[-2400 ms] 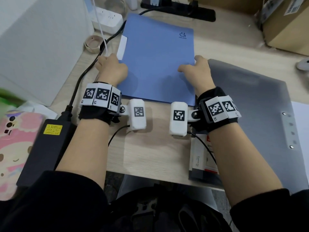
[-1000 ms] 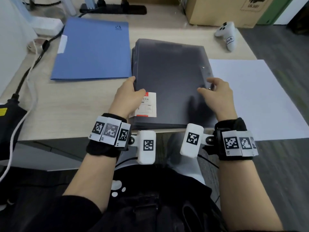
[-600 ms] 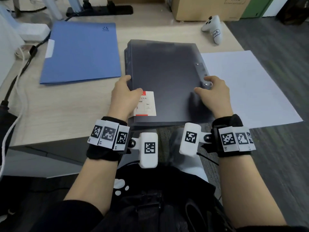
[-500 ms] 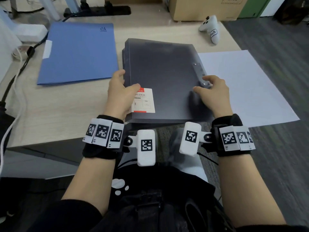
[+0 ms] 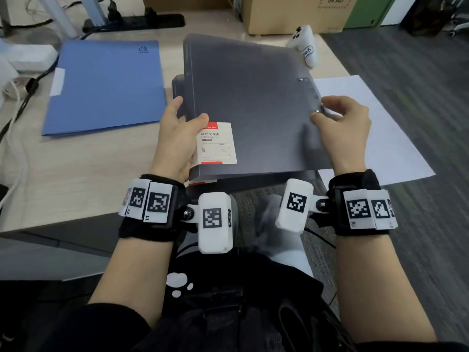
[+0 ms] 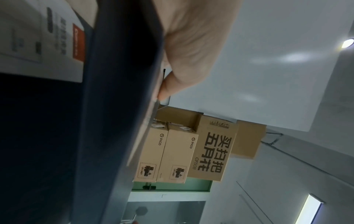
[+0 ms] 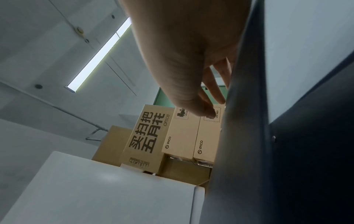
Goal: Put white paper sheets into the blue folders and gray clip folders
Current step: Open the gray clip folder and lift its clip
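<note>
We grip top gray clip folder (image 5: pixel 248 102) at desk's (image 5: pixel 76 179) front edge: left hand (image 5: pixel 177 138) clamped on left side, right hand (image 5: pixel 342 128) pinching right side.

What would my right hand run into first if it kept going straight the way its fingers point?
Probably the white controller on the desk beyond the right hand; depth is unclear.
</note>
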The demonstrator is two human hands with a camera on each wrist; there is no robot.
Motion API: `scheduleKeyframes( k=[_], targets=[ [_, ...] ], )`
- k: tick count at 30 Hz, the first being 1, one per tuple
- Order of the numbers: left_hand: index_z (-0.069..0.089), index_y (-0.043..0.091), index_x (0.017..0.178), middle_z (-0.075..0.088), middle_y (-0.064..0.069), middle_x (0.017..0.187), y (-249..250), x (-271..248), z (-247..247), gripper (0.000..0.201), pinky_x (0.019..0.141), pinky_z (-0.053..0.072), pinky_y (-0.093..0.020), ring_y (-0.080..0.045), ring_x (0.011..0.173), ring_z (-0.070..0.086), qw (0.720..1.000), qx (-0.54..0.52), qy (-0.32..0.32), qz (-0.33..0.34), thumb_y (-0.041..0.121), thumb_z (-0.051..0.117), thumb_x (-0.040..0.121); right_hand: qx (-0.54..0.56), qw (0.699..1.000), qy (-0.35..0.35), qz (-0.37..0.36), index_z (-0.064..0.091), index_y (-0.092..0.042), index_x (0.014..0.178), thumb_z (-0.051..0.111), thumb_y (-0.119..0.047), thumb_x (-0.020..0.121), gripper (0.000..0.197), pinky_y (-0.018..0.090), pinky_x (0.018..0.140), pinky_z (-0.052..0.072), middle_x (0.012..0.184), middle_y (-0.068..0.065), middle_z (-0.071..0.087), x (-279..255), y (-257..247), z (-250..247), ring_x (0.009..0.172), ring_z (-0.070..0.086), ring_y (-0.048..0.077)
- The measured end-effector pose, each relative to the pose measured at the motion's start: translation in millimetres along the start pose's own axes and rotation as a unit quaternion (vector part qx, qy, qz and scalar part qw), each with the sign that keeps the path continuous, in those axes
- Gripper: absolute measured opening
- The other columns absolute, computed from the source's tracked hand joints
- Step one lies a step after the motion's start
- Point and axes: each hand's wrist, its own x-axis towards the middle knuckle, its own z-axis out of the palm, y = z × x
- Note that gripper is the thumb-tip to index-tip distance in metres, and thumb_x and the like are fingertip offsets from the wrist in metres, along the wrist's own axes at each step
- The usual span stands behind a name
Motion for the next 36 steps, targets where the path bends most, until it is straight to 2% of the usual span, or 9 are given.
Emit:
scheduleKeyframes(
  k=[5, 9, 13, 19, 22, 26, 31, 34, 36],
  targets=[
    [0.024, 0.018, 0.146, 0.057, 0.004, 0.109, -12, 0, 19, 0.063, 0.056, 0.057, -0.020, -0.012, 0.074, 0.067, 1.000, -0.021, -0.008, -0.017, 0.005, 0.054, 0.092, -0.042, 0.998, 0.017, 0.032, 0.065, -0.009, 0.113, 0.061, -0.016, 0.080, 0.034, 0.024, 0.091, 0.046, 0.114, 0.004, 0.068, 1, 20, -14, 0.101, 0.061, 0.014],
    [0.024, 0.020, 0.146, 0.044, -0.011, 0.141, -24, 0, 31, 0.064, 0.067, 0.059, -0.025, -0.016, 0.082, 0.067, 1.000, -0.005, -0.003, -0.028, 0.006, 0.054, 0.092, -0.056, 0.995, 0.014, 0.079, 0.063, -0.009, 0.116, 0.061, -0.020, 0.080, 0.038, 0.032, 0.097, 0.046, 0.116, 0.008, 0.067, 0, 40, -21, 0.111, 0.060, 0.020],
    [0.022, 0.022, 0.146, 0.039, -0.010, 0.147, -31, 0, 39, 0.061, 0.072, 0.059, -0.029, -0.010, 0.073, 0.067, 0.999, 0.018, -0.003, -0.033, 0.013, 0.052, 0.094, -0.036, 0.993, 0.069, 0.092, 0.066, -0.011, 0.108, 0.060, -0.016, 0.078, 0.031, 0.030, 0.095, 0.047, 0.105, 0.006, 0.071, -5, 50, -27, 0.103, 0.063, 0.020],
    [0.018, 0.019, 0.148, 0.030, -0.002, 0.152, -35, 2, 48, 0.057, 0.069, 0.054, -0.018, -0.004, 0.083, 0.062, 0.995, 0.099, -0.020, -0.013, 0.018, 0.044, 0.098, 0.174, 0.964, 0.188, 0.072, 0.063, -0.017, 0.085, 0.056, -0.008, 0.071, 0.018, 0.029, 0.077, 0.056, 0.090, 0.008, 0.073, -11, 42, -29, 0.077, 0.067, 0.013],
    [0.021, 0.016, 0.148, 0.033, -0.003, 0.150, -32, 2, 49, 0.068, 0.096, 0.047, -0.030, -0.016, 0.118, 0.052, 0.980, 0.194, -0.028, 0.012, 0.032, 0.051, 0.090, 0.282, 0.937, 0.200, 0.044, 0.061, -0.018, 0.082, 0.055, -0.007, 0.071, 0.017, 0.031, 0.076, 0.057, 0.093, 0.013, 0.072, -13, 29, -30, 0.085, 0.069, 0.021],
    [0.042, 0.011, 0.130, 0.039, -0.004, 0.142, -30, 4, 44, 0.054, 0.112, 0.028, -0.047, -0.026, 0.135, 0.023, 0.939, 0.339, -0.058, 0.021, 0.040, 0.053, 0.086, 0.392, 0.907, 0.149, -0.022, 0.057, 0.000, 0.109, 0.049, -0.004, 0.080, 0.031, 0.046, 0.087, 0.055, 0.107, 0.018, 0.068, -22, 4, -32, 0.102, 0.064, 0.035],
    [0.058, 0.022, 0.115, 0.060, 0.006, 0.119, -25, 3, 30, 0.042, 0.103, 0.041, -0.041, -0.019, 0.121, 0.049, 0.942, 0.317, -0.099, 0.036, 0.047, 0.057, 0.080, 0.429, 0.898, 0.029, -0.097, 0.052, 0.006, 0.126, 0.042, -0.020, 0.088, 0.047, 0.045, 0.082, 0.055, 0.121, 0.016, 0.062, -37, -30, -33, 0.110, 0.060, 0.042],
    [0.061, 0.024, 0.092, 0.064, 0.007, 0.096, -16, 1, 20, 0.010, 0.090, 0.046, -0.030, -0.010, 0.096, 0.059, 0.963, 0.246, -0.105, 0.041, 0.033, 0.057, 0.090, 0.438, 0.889, -0.034, -0.127, 0.051, 0.008, 0.129, 0.028, -0.025, 0.094, 0.053, 0.039, 0.078, 0.054, 0.116, 0.009, 0.066, -43, -52, -36, 0.109, 0.061, 0.042],
    [0.059, 0.016, 0.113, 0.063, 0.001, 0.109, -11, 0, 12, 0.028, 0.090, 0.050, -0.032, -0.013, 0.103, 0.059, 0.973, 0.199, -0.116, 0.023, 0.035, 0.055, 0.092, 0.438, 0.884, -0.082, -0.141, 0.049, 0.009, 0.130, 0.020, -0.027, 0.096, 0.057, 0.041, 0.082, 0.054, 0.124, 0.018, 0.061, -47, -66, -34, 0.113, 0.059, 0.041]
  ],
)
